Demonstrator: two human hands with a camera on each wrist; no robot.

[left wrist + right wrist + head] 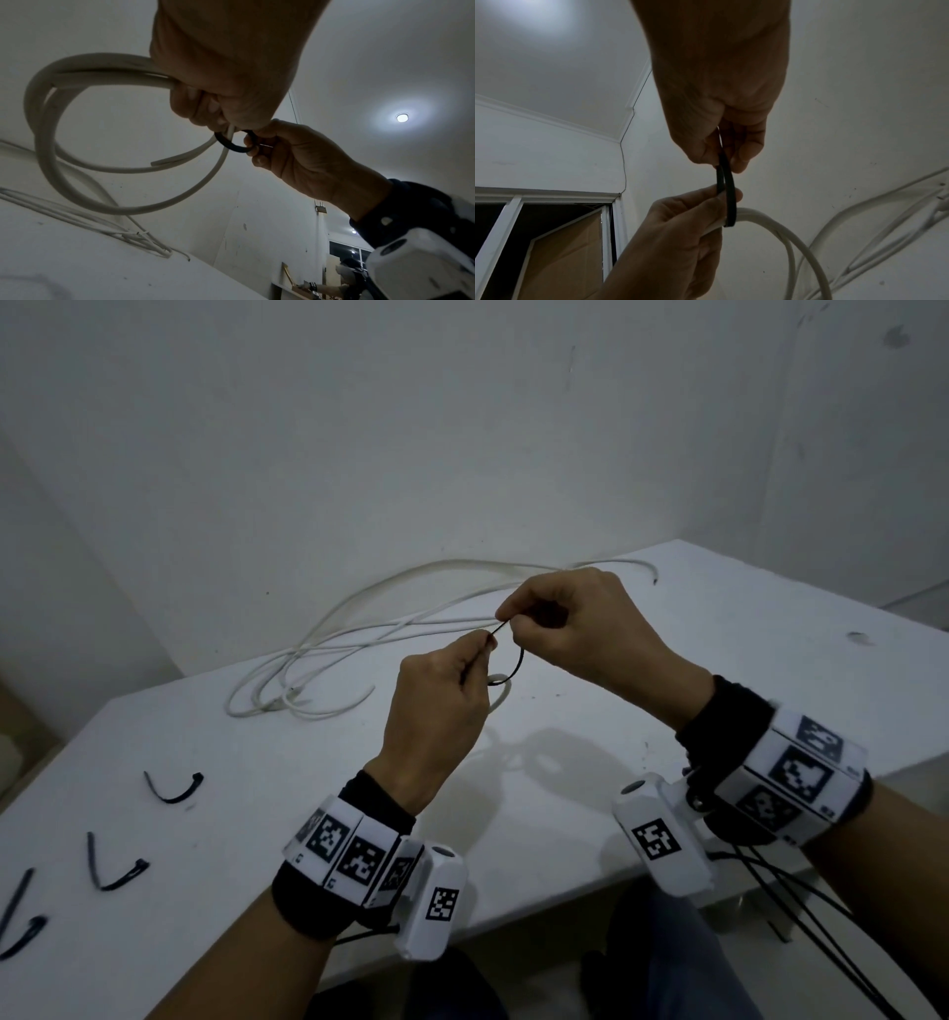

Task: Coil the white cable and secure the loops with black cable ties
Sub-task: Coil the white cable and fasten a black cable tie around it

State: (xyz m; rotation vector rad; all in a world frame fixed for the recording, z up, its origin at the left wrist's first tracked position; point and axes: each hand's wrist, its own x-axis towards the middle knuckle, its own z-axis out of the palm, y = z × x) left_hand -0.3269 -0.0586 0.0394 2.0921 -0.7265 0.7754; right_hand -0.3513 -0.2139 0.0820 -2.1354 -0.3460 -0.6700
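Observation:
A long white cable [359,629] sprawls over the white table [719,629]; one end of it is wound into a small coil [51,125]. My left hand [485,644] grips that coil above the table and pinches one end of a black cable tie [517,662]. The tie loops under the coil's strands [730,213]. My right hand [506,616] pinches the tie's other end between thumb and forefinger, just above and right of the left hand. The tie [231,145] forms a loose ring around the cable; its head is hidden between the fingers.
Three spare black cable ties lie on the table's left part [174,788], [115,868], [20,922]. A wall stands close behind the table. The table's front edge [513,922] runs just under my wrists. Cardboard [564,263] shows beyond a doorway.

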